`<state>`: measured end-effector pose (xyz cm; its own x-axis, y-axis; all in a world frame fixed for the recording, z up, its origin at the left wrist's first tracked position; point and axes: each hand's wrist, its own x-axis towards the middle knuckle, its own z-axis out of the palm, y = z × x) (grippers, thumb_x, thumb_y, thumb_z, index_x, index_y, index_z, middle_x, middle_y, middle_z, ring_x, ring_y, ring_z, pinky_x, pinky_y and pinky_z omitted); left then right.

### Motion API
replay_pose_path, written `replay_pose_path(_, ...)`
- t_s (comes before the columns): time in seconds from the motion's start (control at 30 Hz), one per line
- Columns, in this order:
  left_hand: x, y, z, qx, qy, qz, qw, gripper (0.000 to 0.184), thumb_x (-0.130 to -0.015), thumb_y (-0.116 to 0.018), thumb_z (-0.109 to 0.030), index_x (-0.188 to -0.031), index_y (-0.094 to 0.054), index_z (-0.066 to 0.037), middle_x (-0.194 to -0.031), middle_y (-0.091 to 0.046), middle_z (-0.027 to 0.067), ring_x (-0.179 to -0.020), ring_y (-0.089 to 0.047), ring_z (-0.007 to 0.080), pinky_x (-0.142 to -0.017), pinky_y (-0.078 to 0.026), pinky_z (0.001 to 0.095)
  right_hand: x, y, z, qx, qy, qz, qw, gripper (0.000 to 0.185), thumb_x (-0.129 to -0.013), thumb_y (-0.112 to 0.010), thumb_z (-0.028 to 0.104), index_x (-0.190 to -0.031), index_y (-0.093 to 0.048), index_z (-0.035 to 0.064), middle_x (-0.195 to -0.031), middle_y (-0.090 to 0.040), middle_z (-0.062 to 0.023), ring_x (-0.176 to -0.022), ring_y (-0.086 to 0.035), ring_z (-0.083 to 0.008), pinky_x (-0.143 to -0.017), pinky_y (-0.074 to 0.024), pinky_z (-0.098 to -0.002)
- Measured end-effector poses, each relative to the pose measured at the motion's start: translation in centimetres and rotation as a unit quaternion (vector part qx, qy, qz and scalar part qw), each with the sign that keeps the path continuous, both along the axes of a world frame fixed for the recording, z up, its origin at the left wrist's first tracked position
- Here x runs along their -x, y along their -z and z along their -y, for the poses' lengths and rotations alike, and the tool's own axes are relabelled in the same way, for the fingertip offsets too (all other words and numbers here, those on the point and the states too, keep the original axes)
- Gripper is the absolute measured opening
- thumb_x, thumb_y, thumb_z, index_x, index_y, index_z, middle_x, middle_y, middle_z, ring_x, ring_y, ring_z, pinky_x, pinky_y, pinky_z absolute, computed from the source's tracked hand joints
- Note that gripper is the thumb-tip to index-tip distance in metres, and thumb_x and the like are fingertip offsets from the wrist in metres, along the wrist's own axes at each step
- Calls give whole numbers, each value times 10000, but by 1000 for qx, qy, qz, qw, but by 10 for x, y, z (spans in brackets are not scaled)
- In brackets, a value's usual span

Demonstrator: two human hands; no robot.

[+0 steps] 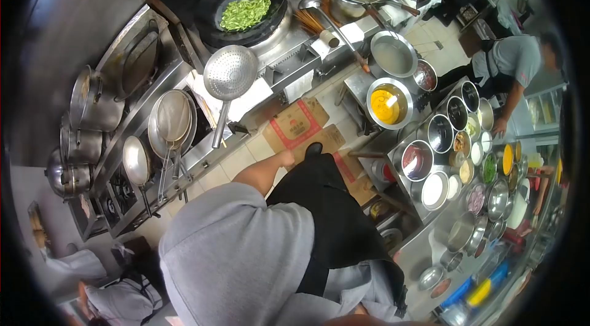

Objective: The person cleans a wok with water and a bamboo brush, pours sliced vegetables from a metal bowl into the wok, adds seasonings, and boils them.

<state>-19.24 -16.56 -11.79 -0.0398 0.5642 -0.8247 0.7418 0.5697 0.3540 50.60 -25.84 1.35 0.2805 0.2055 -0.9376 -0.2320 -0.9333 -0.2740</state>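
Note:
My left hand [286,159] hangs low beside my black apron [319,188], its fingers curled and nothing visible in them. It is over the flattened cardboard [298,123] on the floor, touching none of the cookware. Of my right side only a bit of skin shows at the bottom edge; that hand is out of view. Forward on the stove, a wok [212,25] holds chopped green vegetables [244,12]. A perforated skimmer [230,72] lies on a white cloth [255,95] at the counter's edge. A ladle [335,28] rests near lidded pots.
Pans and strainers [174,115] stand on the left stove. A bowl of yellow liquid [387,105] and several ingredient bowls [435,191] fill the right side. One person [516,62] leans over them at the right; another [123,298] is at the lower left.

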Motion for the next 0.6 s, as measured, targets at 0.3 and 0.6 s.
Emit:
replay_pose_path(0.3, 46, 44, -19, -57, 211, -40, 975, 264, -766, -582, -196, -794, -771, -14, -769, -726, 184, -637, -715, 338, -655, -590, 453, 25, -17, -2, -18, 0, -57, 998, 823, -855, -476, 858, -790, -643, 55, -588, -621, -67, -358, -485, -159, -346, -394, -262)
replay_pose_path(0.6, 5, 23, -67, -127, 259, -50, 956, 327, -832, -540, -240, -868, -775, -15, -906, -729, 232, -878, -725, 370, -799, -568, 483, 39, -32, -5, -75, -61, 69, 993, 745, -892, -541, 780, -755, -637, 54, -575, -627, -74, -342, -471, -139, -327, -355, -258)
